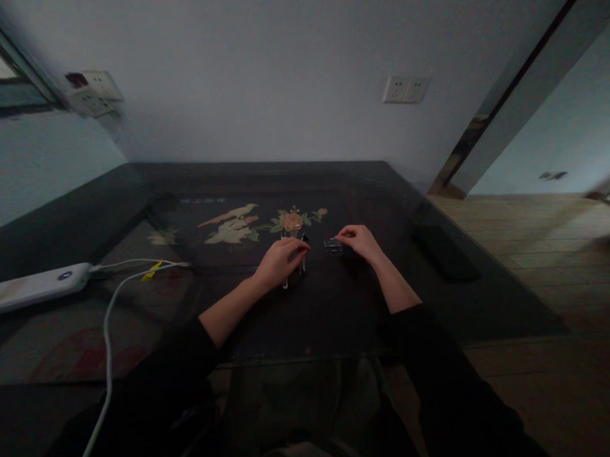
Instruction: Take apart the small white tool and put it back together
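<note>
My left hand (280,261) is over the middle of the dark table, its thumb and fingertips pinched together. A small black piece (305,238) with a pale glint shows at those fingertips; its kind is too small to tell. Slim whitish strips (285,282) stick out from below this hand, which hides the rest of them. To the right lies a small dark bundle with silvery stripes (333,247). My right hand (359,241) is closed in a pinch at its upper right edge. What sits between the right fingertips, if anything, cannot be made out.
The dark glossy table (262,320) has a bird-and-flower picture (235,229) on it. A dark flat rectangular item (444,253) lies at the right. On the left are a white power bank-like device (37,289) and a white cable (108,341) with a yellow tag (152,270). A wall (270,87) stands behind.
</note>
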Motion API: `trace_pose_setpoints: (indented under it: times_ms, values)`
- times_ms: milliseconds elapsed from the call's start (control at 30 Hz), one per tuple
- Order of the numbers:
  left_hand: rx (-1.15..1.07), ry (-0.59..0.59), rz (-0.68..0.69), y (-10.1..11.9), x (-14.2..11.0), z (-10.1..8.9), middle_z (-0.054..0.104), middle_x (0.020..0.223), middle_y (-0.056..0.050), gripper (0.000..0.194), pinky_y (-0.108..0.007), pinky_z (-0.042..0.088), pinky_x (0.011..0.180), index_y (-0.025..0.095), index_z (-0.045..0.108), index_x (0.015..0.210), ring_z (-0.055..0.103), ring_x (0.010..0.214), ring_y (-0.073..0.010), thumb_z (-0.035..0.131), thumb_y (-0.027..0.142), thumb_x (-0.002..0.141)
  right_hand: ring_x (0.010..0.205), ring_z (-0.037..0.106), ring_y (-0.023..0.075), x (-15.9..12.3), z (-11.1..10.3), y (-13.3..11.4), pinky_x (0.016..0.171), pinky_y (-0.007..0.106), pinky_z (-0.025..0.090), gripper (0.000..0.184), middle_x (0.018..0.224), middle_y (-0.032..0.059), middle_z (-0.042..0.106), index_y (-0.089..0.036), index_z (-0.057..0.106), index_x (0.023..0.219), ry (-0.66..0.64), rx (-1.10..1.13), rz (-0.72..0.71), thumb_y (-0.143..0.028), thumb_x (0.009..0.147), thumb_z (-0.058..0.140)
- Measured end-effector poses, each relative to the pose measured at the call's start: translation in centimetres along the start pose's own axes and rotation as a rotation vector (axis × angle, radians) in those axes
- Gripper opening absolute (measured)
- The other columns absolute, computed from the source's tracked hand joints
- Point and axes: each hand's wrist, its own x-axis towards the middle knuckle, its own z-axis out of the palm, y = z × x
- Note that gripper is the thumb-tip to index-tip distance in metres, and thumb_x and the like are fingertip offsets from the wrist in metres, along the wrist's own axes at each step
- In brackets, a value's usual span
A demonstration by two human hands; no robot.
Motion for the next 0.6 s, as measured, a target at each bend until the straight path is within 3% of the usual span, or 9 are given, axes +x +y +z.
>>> trace_pose_setpoints:
  times_ms: [467, 600]
  values:
    - [-0.005, -0.039, 0.027, 0.2, 0.0, -0.1, 0.072, 0.091, -0.005, 0.015, -0.035, 0.054, 0.081, 0.018, 0.067, 0.098, 0.067, 0.087, -0.0177, 0.053, 0.018, 0.092, 0.066, 0.057, 0.0149, -0.4, -0.2, -1.1, 0.063, 0.027, 0.039, 0.002, 0.067, 0.0013, 0.063, -0.017, 0.072, 0.076, 0.016, -0.149, 0.017, -0.019, 0.075, 0.071]
    - [-0.009, -0.048, 0.014, 0.4, 0.1, -0.2, 0.071, 0.092, -0.005, 0.015, -0.035, 0.053, 0.082, 0.018, 0.067, 0.098, 0.067, 0.087, -0.0175, 0.053, 0.018, 0.092, 0.063, 0.052, 0.0139, -0.4, -1.4, -1.1, 0.061, 0.027, 0.037, 0.015, 0.067, -0.0001, 0.058, -0.016, 0.073, 0.087, -0.058, -0.165, -0.043, -0.026, 0.076, 0.074]
